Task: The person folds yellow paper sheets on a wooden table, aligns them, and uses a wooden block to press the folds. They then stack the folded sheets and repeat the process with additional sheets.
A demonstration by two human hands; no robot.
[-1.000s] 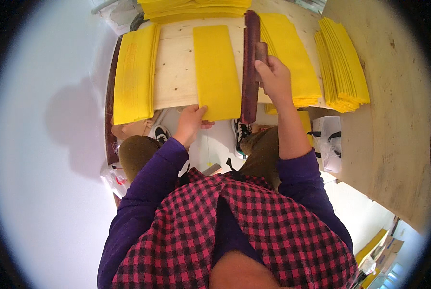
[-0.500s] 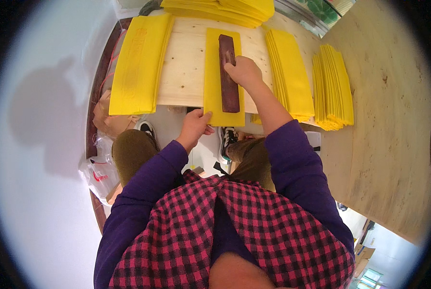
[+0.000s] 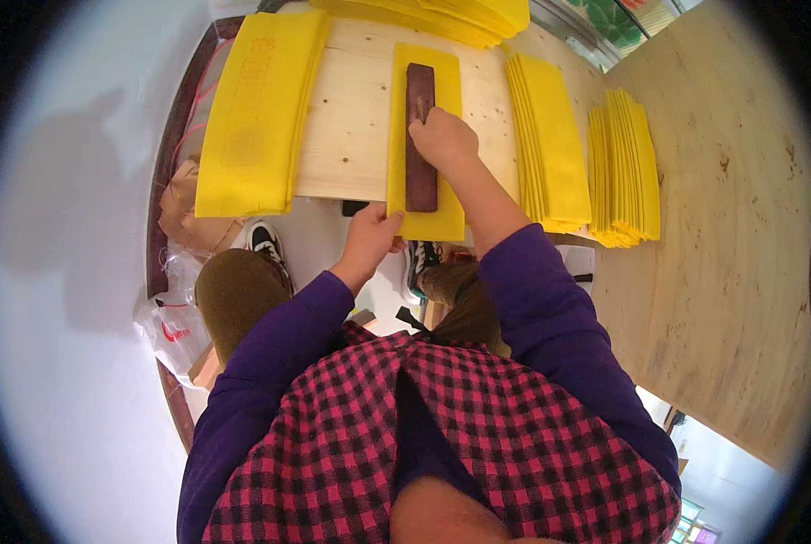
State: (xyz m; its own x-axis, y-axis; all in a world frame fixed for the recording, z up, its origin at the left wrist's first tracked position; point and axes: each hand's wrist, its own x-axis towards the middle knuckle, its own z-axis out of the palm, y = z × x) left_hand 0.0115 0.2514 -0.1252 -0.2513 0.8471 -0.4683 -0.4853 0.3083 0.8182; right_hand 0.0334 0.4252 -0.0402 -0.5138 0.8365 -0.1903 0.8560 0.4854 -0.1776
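A long yellow strip [image 3: 449, 136], paper or cloth, lies on the pale wooden board, its near end jutting past the board's edge. On it lies a long dark reddish-brown block [image 3: 421, 186], set lengthwise and a little left of the strip's middle. My right hand [image 3: 446, 140] is closed at the block's middle, around a grip mostly hidden by the fingers. At the strip's near left corner, my left hand [image 3: 369, 238] pinches the edge between thumb and fingers. The block's underside cannot be seen.
A yellow stack with faint red marks [image 3: 256, 118] lies at the left. Two more folded yellow stacks, one nearer [image 3: 550, 145] and one farther right [image 3: 625, 168], hang over the front edge. Another yellow pile [image 3: 424, 16] lies behind. A plywood panel [image 3: 723, 227] stands right; plastic bag [image 3: 174, 335] lower left.
The block and my right hand have shifted slightly left across the strip. My left hand keeps its pinch at the corner. The whole view has moved a little.
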